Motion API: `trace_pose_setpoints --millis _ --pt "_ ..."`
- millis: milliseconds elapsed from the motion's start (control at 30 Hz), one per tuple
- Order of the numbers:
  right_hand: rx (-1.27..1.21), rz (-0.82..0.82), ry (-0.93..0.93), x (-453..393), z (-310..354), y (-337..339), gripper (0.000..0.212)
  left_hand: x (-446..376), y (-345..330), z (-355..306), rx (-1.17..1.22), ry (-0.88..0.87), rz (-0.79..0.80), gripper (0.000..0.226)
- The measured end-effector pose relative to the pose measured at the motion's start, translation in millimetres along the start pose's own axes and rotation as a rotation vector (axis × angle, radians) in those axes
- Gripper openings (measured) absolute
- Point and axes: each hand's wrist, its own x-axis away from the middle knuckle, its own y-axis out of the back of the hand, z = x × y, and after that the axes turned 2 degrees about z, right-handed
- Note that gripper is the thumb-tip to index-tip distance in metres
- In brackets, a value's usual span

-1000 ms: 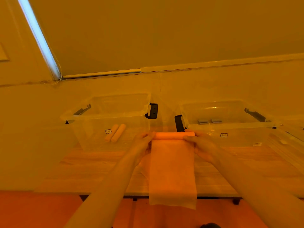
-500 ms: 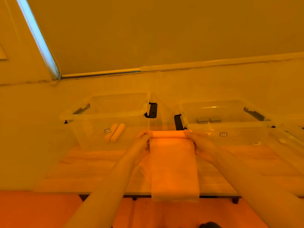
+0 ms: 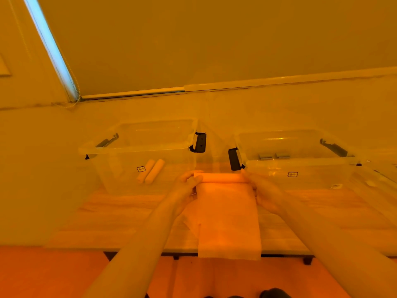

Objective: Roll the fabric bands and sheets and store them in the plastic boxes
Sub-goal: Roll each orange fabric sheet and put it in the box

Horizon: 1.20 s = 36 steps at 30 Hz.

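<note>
Under heavy orange light that blurs detail, the left hand [image 3: 186,184] and right hand [image 3: 264,190] grip the rolled end of a fabric sheet [image 3: 228,214] whose tail overhangs the table [image 3: 120,214] edge.

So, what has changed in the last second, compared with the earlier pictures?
The loose tail of the fabric sheet has been drawn up: it hung well below the table edge, now only slightly. The left hand and right hand keep gripping the ends of the rolled part. Both plastic boxes and the two rolls inside the left one stayed put.
</note>
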Motion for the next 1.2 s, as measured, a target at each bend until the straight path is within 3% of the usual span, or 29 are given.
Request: trace_pose_setpoints --millis 233,433,533,600,733,833,1067,1200 --pt "-0.062 -0.031 0.001 -5.5 -3.3 2.3 0.04 -0.9 -2.2 4.4 0.114 0.069 -0.015 0.049" --pt "-0.049 -0.008 0.0 -6.0 -6.9 3.5 0.036 -2.0 -1.6 6.5 0.111 0.051 -0.048 0.033" --pt "0.05 -0.048 -0.026 -5.1 -7.1 2.0 0.049 0.2 0.4 4.1 0.062 0.016 -0.037 0.016" --pt "0.044 -0.053 -0.033 -6.0 -6.2 1.8 0.053 1.0 1.6 3.5 0.048 0.007 -0.024 0.018" --pt "0.0 -0.046 -0.018 -4.8 -2.8 0.3 0.037 1.0 1.1 5.7 0.123 0.032 -0.045 0.031" --pt "-0.05 -0.05 -0.01 -5.1 -4.3 1.1 0.039 0.7 0.7 7.3 0.217 0.081 -0.04 0.045" --pt "-0.068 -0.031 -0.001 -3.7 -7.9 4.5 0.038 3.4 -1.7 7.1 0.163 0.051 -0.028 0.028" --pt "-0.115 0.022 -0.032 0.4 -6.3 2.5 0.023 2.7 1.2 7.7 0.137 0.017 -0.024 0.03"
